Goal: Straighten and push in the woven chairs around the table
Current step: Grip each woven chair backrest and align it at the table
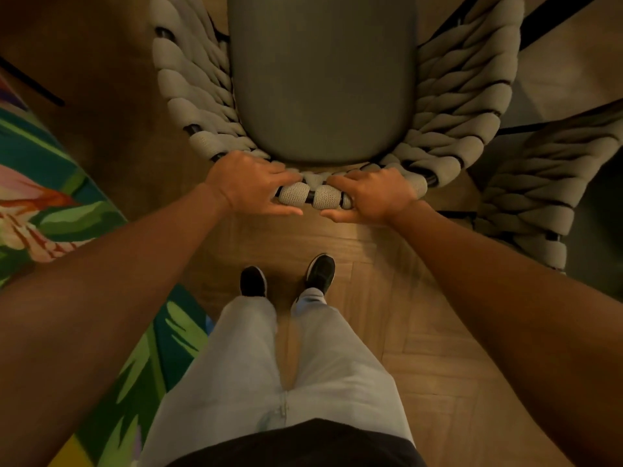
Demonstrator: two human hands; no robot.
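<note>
We grip 1 woven chair, and the push-in is apparently not finished.

Our left hand (pixel 249 182) and right hand (pixel 372 193) curl closed over the back rail of the grey rope-woven chair with a dark oval seat cushion (pixel 320 79), directly ahead of our feet on the herringbone wood floor (pixel 421 332). A 2nd woven chair (pixel 536 193) sits just right, angled. The table is hard to make out, so we can't judge remaining travel.

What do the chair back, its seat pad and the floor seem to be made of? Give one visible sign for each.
Chair back: thick knitted fabric rope wound on a dark, probably metal, bar; knit texture shows.
Seat pad: matte grey fabric, likely upholstered.
Floor: wood or wood-look planks in herringbone pattern.
</note>
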